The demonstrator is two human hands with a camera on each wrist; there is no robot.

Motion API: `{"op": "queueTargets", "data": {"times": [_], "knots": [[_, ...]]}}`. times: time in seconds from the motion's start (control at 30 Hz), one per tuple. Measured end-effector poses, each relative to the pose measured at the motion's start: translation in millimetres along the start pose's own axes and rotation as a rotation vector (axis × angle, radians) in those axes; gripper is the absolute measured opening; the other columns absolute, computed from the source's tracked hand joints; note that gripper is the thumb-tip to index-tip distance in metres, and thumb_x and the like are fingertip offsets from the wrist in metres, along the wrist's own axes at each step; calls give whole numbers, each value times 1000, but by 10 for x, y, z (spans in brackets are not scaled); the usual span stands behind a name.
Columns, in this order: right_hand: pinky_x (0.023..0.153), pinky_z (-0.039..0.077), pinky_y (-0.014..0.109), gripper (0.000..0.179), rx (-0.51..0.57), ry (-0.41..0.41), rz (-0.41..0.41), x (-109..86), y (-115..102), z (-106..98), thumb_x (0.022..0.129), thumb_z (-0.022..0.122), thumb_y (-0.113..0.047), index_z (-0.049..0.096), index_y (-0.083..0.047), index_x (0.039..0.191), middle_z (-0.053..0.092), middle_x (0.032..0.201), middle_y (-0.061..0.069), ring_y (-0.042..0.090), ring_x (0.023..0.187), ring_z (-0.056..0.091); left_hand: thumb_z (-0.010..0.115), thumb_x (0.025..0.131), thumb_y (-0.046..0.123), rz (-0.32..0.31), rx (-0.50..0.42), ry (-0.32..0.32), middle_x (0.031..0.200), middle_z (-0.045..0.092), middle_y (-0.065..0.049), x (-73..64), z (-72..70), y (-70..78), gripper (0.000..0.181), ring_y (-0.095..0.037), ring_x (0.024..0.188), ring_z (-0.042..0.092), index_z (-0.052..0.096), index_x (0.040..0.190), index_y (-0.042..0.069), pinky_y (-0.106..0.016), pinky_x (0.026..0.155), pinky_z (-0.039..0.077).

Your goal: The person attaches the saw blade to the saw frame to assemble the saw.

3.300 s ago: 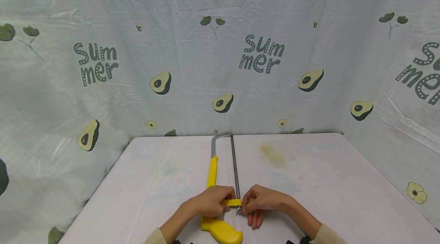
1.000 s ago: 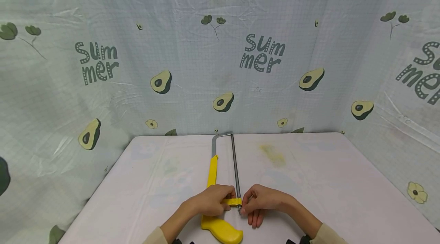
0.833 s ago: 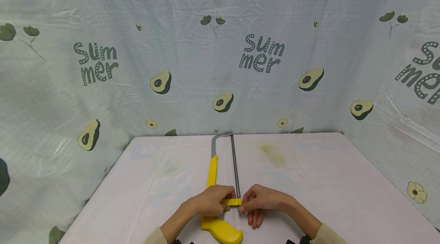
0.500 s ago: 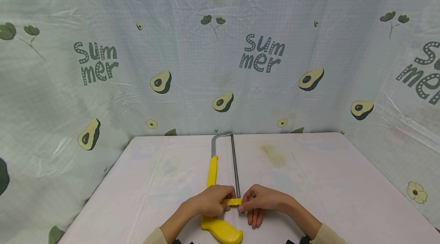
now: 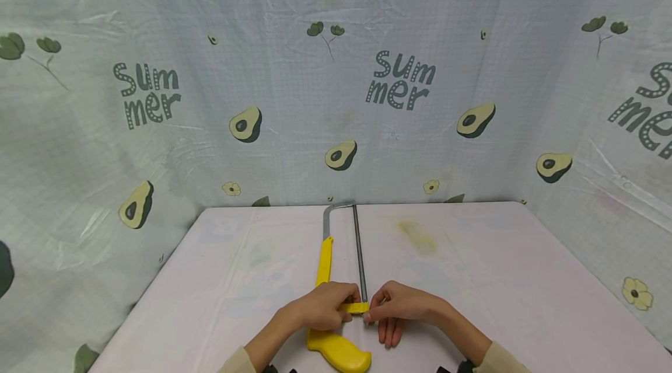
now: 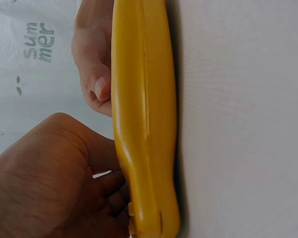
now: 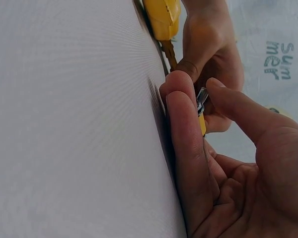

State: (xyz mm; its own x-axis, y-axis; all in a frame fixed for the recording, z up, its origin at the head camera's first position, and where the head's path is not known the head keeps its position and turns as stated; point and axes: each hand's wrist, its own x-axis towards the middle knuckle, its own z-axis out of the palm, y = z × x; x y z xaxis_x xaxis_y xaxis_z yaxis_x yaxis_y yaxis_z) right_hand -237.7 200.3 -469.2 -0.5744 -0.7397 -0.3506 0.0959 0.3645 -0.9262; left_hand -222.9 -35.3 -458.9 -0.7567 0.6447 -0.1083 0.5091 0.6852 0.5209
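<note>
A hacksaw with a yellow frame [image 5: 325, 262] and grey blade [image 5: 359, 253] lies lengthwise on the table, its yellow handle [image 5: 340, 352] nearest me. My left hand [image 5: 322, 306] grips the yellow crosspiece [image 5: 356, 308] at the blade's near end, thumb and fingers curled round it. On the other side, my right hand [image 5: 401, 306] pinches the small metal wing nut [image 7: 201, 100] between thumb [image 7: 233, 101] and index finger. Its lower fingers rest along the tabletop. The head view has the nut mostly hidden behind the right fingertips. Close up, the handle [image 6: 145, 99] fills the left wrist view.
A pale cloth covers the table [image 5: 472, 268], with a yellowish stain [image 5: 417, 237] at the back right. Behind and at both sides hangs a printed curtain [image 5: 294, 87] with avocados and lettering. The saw's far end reaches the table's back edge.
My right thumb has slid slightly left over the wing nut, which showed plainly 3.3 seconds ago and is now mostly covered. The left hand and the hacksaw hold their place.
</note>
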Motion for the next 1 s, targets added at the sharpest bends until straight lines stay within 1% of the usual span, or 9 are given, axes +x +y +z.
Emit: {"op": "queueTargets", "data": {"times": [0.2,0.43,0.77,1.0], "knots": [[51,55,23,29,-7,4,-1,5,13,-4,99,70,-29,72,0,97,72,67,4,9,51,68,73,92,11,-7,-2,2,86,56,12,6,2,1,20,-3,79,50,62,105,22,-20,76,44],[52,56,23,29,-1,-11,-13,6,15,-11,99,69,-28,72,1,98,72,68,4,9,52,69,73,92,10,-14,-5,7,87,56,12,-8,2,17,20,-3,78,50,62,105,21,-20,76,44],[53,56,23,28,5,-26,-15,-7,7,-24,98,69,-27,71,1,100,73,69,4,9,53,70,73,93,11,1,5,7,87,56,13,-5,-3,11,20,-3,79,49,62,105,22,-20,76,44],[53,56,24,28,4,-29,-24,-15,-2,-22,98,67,-26,71,2,102,73,69,5,10,54,70,73,93,11,-1,-2,2,87,56,13,6,5,-2,20,-3,79,50,62,105,22,-20,77,44]]}}
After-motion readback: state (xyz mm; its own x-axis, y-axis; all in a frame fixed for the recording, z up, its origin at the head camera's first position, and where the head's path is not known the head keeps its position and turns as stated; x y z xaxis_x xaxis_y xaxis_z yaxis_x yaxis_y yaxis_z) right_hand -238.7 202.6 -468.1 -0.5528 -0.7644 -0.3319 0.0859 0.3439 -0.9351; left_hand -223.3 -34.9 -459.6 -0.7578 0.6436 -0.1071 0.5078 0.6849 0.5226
